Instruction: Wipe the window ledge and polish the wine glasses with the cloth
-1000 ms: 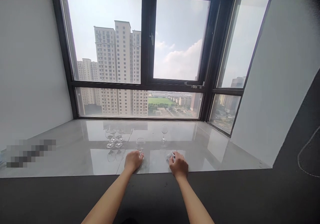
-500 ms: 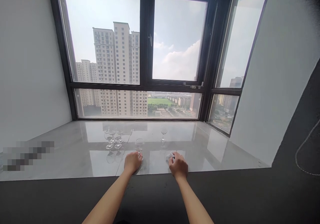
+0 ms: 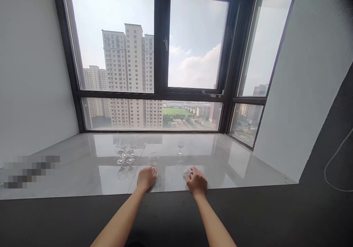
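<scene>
My left hand is closed around the lower part of a clear stemmed glass; its bowl shows upright above my fingers, while the stem is mostly hidden. My right hand rests low on the sill with curled fingers on a small white object, whose kind I cannot make out because the hand covers much of it. Behind and between the hands stands another clear stemmed glass, touched by neither. To the left, several similar glasses stand upright in a close group.
The glossy grey tiled sill reflects the window and ends at a front edge before my wrists. Behind it rises a dark window frame. Pale walls close in both sides. A thin cord hangs at the far right.
</scene>
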`<move>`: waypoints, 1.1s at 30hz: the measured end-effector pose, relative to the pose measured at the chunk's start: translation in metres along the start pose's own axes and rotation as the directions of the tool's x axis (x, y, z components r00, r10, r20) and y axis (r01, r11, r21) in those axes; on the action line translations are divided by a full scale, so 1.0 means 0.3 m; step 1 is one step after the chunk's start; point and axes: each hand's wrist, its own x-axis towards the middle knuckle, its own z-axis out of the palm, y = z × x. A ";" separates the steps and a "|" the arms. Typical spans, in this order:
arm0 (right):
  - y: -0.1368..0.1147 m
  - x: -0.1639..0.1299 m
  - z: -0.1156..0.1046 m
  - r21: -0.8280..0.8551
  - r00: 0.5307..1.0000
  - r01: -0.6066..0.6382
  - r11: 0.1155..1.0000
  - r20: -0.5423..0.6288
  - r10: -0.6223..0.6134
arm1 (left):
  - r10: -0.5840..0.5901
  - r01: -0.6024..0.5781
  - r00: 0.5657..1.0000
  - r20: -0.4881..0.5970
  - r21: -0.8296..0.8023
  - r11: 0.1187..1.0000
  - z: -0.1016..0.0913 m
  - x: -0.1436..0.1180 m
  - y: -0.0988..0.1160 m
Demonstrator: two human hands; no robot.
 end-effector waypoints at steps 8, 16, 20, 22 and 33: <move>0.000 -0.002 -0.002 -0.001 1.000 0.003 1.000 0.008 -0.003 | -0.005 0.005 1.000 0.019 -0.011 1.000 -0.022 -0.005 0.010; 0.012 0.008 0.022 -0.045 0.999 -0.001 0.999 -0.043 -0.001 | -0.023 0.023 0.999 0.039 0.000 1.000 -0.035 -0.010 0.022; 0.022 0.020 0.055 -0.086 0.993 -0.072 0.994 -0.103 0.063 | -0.014 0.014 0.999 0.034 0.013 1.000 -0.032 -0.010 0.019; 0.026 0.025 0.067 -0.062 0.993 -0.107 0.992 -0.055 0.104 | -0.006 0.006 0.999 0.032 0.008 1.000 -0.030 -0.011 0.017; 0.033 0.130 0.029 0.187 0.970 -0.238 0.953 0.100 0.223 | 0.030 -0.030 0.999 0.033 -0.009 1.000 -0.012 -0.003 -0.002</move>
